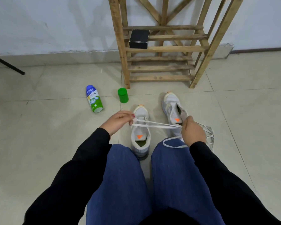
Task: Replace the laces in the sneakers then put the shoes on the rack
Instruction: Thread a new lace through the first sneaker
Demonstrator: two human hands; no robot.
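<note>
Two white sneakers with orange marks stand on the tiled floor in front of my knees, the left sneaker (140,127) between my legs and the right sneaker (173,111) farther right. A white lace (156,125) is stretched across the left sneaker. My left hand (118,121) pinches one end of it, and my right hand (192,131) grips the other end, with a loop hanging over my right knee. More loose white lace (209,135) lies on the floor beside my right hand. The wooden rack (162,49) stands against the wall ahead.
A black box (139,38) sits on the rack's middle shelf. A blue and green bottle (94,99) lies on the floor to the left, next to an upright green container (123,95). A black stand leg (8,64) crosses the far left.
</note>
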